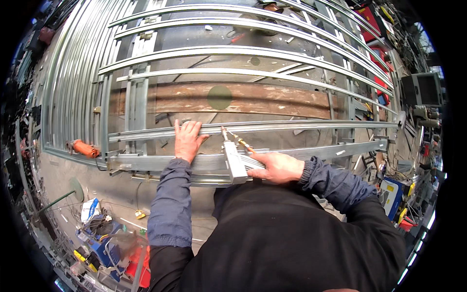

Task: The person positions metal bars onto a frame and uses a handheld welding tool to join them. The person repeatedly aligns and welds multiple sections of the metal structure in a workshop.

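left hand: your left hand [187, 141] lies flat and open, palm down, fingertips on the upper galvanised rail [301, 126], heel near the lower rail [165, 162]. Keep it there as the clamp; it's what stops the rail shifting.
right hand: your right hand [277, 168] is closed on the handle end of a try square [235, 163] and pinches an orange-tipped marker [238, 140] against it (grip partly hidden by the blade, so I can't tell which fingers hold the marker).
square: its stock sits on the lower rail, blade running up across the gap to the upper rail, just right of your left hand. Press the stock hard to the rail edge before marking, else the line drifts off square.
marker: tip is touching or just short of the upper rail, at the blade's far end. Judged: draw along the blade in one stroke, tip leaned into the edge.
frame: both rails belong to a big steel frame [104, 112] of parallel bars laid flat, a rusty beam [272, 100] under it.
surroundings: orange power tool [85, 148] at the frame's left corner, well apart from your hands; cables and boxes on the floor lower left.
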The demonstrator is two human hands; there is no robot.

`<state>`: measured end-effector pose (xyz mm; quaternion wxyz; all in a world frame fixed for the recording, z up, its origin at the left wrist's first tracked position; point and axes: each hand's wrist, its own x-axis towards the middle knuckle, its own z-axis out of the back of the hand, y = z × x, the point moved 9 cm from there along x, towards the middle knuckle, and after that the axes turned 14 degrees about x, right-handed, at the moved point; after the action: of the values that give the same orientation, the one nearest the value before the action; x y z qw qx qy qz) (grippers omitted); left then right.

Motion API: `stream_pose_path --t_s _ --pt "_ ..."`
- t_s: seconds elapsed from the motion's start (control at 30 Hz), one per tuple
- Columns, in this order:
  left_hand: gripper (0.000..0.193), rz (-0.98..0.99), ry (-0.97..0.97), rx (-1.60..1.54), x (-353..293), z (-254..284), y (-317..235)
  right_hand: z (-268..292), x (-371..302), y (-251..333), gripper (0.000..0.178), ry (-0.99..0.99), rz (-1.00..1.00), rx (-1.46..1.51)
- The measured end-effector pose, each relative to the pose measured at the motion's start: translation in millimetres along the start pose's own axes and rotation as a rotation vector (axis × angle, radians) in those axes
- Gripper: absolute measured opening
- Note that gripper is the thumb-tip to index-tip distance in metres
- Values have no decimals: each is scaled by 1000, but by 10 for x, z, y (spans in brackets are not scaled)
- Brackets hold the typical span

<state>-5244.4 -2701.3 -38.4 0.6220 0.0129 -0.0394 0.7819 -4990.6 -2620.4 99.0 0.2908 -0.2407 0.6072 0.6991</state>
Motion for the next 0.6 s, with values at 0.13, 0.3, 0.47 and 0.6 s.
stream_pose_path --t_s 0.13,0.3,0.47,0.6 --pt "58 -4 -28 29 5 -51 -15 5 -22 26 58 -20 12 1" --pt "60 -2 -34 -16 -11 -41 0 17 -43 44 58 -29 -20 -25" --pt "61 -2 -47 -42 3 -24 -13 27 -35 59 60 -15 -18 9" --pt "88 47 -62 -139 -8 -35 46 24 -29 65 60 1 -12 31"
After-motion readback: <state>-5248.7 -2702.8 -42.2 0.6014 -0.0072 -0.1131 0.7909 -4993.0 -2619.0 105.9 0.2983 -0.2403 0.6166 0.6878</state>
